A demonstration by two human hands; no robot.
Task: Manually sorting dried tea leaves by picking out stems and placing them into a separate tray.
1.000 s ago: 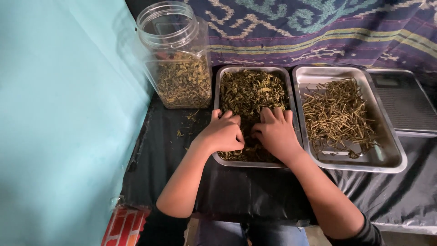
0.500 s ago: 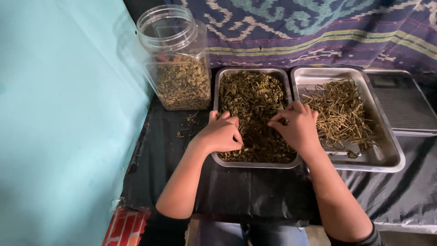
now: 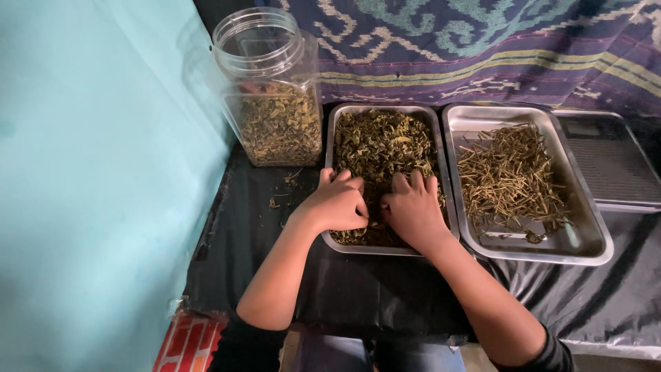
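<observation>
A glossy black sheet (image 3: pixel 385 289) covers the table. On it, a rectangular steel tray (image 3: pixel 330 148), long axis running away from the person, holds crumpled dried green leaves (image 3: pixel 382 145). Beside it, a clear plastic jar (image 3: pixel 272 89). At the tray's near end, the left hand (image 3: pixel 336 204) and right hand (image 3: pixel 412 211) rest side by side, fingers curled into the leaves; no firm grip is visible.
</observation>
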